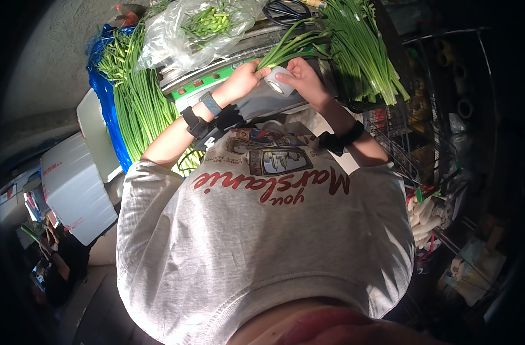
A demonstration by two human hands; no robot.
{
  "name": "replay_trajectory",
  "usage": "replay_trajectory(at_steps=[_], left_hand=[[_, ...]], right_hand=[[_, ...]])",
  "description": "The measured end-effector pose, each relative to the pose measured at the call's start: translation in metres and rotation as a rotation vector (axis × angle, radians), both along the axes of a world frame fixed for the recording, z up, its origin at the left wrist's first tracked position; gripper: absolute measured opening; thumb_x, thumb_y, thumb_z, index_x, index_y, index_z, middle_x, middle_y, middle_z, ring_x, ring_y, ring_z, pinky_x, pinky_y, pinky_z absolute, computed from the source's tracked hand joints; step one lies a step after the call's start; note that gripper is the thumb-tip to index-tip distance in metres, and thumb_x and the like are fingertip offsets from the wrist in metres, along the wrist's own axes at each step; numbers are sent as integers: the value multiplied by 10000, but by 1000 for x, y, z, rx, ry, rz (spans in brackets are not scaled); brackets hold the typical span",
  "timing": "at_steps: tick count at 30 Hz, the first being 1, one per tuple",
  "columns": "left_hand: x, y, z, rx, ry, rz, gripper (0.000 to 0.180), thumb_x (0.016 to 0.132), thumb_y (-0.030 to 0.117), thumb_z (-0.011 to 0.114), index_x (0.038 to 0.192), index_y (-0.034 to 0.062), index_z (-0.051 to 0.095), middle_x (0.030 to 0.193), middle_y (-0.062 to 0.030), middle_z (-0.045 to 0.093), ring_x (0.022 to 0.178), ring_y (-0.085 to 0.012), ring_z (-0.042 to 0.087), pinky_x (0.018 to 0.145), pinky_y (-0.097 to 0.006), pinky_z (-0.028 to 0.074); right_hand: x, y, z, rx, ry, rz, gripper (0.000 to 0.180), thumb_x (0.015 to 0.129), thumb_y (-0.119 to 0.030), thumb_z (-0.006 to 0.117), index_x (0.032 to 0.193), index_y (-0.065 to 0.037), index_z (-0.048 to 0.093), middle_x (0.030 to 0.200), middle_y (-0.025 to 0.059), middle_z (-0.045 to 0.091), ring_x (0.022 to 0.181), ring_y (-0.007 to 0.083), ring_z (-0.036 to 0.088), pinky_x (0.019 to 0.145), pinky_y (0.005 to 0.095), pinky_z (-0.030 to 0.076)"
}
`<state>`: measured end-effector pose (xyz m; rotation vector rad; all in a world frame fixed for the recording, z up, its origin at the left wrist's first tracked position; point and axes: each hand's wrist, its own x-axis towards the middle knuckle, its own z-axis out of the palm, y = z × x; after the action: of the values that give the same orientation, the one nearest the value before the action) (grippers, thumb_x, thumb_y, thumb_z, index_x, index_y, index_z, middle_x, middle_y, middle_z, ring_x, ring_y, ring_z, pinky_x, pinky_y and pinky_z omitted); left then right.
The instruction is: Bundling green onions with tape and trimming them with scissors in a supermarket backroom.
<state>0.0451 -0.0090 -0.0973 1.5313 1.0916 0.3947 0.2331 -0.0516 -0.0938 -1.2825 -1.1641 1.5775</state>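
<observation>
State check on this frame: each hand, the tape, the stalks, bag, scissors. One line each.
left hand: closed on a bunch of green stalks
bunch of green stalks: held, tips on the table
right hand: gripping the tape roll
tape roll: held between both hands
plastic bag: open, greens inside
scissors: lying flat, untouched
loose stalk pile: lying beside the scale

Light: hard sun from upper left, bright on shirt (262, 241)
Shadows: deep at right
Edges: dark vignette, fisheye bending
</observation>
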Motion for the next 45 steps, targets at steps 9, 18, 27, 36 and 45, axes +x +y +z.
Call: replay_trajectory(at_steps=[9,18,27,36,45], left_hand=[[11,-1,-1,196,182,-90,319,904,270,492,948,-46,500,883,-265,581,871,-412,557,741,-424,421],[4,-23,6,576,353,-281,196,873,142,465,965,-32,470,975,-227,549,882,-383,562,744,-432,449],[-42,-72,31,1018,422,-270,159,758,94,505,905,35,510,827,-90,504,782,-247,546,700,-353,450],[-93,-74,53,864,109,-177,243,733,38,592,959,20,503,856,-130,519,810,-317,540,705,-389,438],[-80,-44,77,453,-29,142,234,924,175,473,1090,11,470,868,-153,556,789,-270,532,727,-338,422]], right_hand=[[19,-13,23,25,-7,117,376,797,-135,677,1081,-30,455,918,31,539,839,84,517,741,237,429],[74,-4,86,14,249,259,415,853,-244,598,1176,-15,476,1043,92,575,970,134,564,836,264,438],[-5,44,63,-3,298,597,509,888,-142,496,1329,-37,263,1343,182,391,1237,236,403,1041,336,301],[-41,-1,13,-208,443,731,726,858,-101,569,1406,-41,96,1337,158,376,1250,205,375,1032,326,316],[-2,-36,29,-328,673,548,641,914,-370,476,1391,-28,219,1259,92,421,1187,198,427,1015,357,336]])
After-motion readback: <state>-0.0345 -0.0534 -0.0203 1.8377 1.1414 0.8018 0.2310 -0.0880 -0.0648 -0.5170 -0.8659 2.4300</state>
